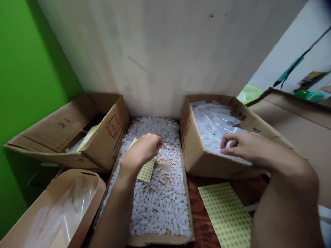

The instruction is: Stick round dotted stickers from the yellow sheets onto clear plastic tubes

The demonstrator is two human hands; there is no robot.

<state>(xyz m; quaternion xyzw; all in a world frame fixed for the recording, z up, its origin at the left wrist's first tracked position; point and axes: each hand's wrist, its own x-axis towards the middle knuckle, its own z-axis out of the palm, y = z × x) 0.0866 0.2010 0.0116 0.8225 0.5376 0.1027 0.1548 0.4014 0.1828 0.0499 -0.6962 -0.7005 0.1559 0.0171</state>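
Note:
My left hand [144, 148] is closed, thumb and fingers pressed together, above a shallow cardboard tray [164, 238] of small white plastic pieces [160, 210]. Whatever it pinches is too small or hidden to make out. Partly behind that hand is a yellow sheet of round dot stickers [147, 172]; whether the hand touches it I cannot tell. My right hand [239, 144] reaches over the front of a cardboard box [200, 163] filled with translucent plastic tubes [214, 119]. Its thumb and index finger curl together among the tubes, and what lies between their tips is unclear.
Another yellow dot-sticker sheet [226, 213] lies on the dark red tabletop [201, 220]. To the left stand a cardboard box [103, 144] and a beige bin [97, 193] holding clear tubes [69, 213]. A pale wall [155, 51] rises behind, with a large carton [297, 120] at right.

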